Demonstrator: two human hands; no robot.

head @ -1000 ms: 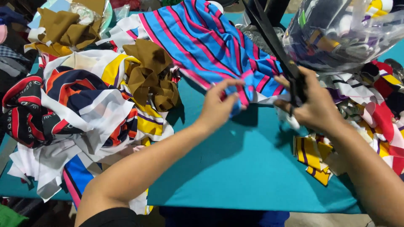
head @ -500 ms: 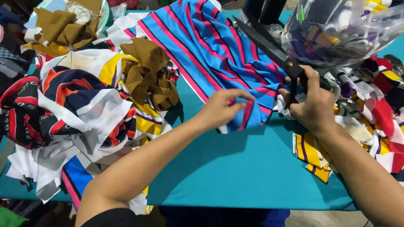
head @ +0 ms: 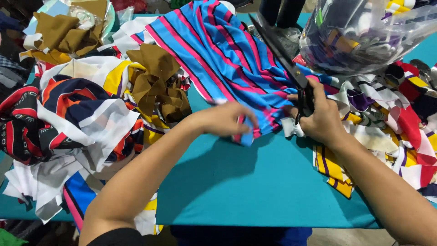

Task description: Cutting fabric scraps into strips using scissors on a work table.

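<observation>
Blue, pink-and-black-striped stretch fabric (head: 218,59) lies across the teal table (head: 255,182), its near edge pinched by the left hand (head: 225,119); the right hand (head: 321,119), clenched on long black scissors (head: 284,64), should cut while the cloth is taut.

Bright overhead light; left hand (head: 227,119) motion-blurred.

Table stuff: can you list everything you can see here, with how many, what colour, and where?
Striped cloth: one, blue with pink and black stripes, top middle.
Scissors: one, black, over the cloth's right edge.
Brown fabric: one bunch, middle left; another top left.
Scrap pile: one, mixed colours, left.
Plastic bag: one, clear, filled with scraps, top right.
Table cover: one, teal, underneath.
Left hand: gripping the cloth's edge.
Right hand: holding the scissors.
</observation>
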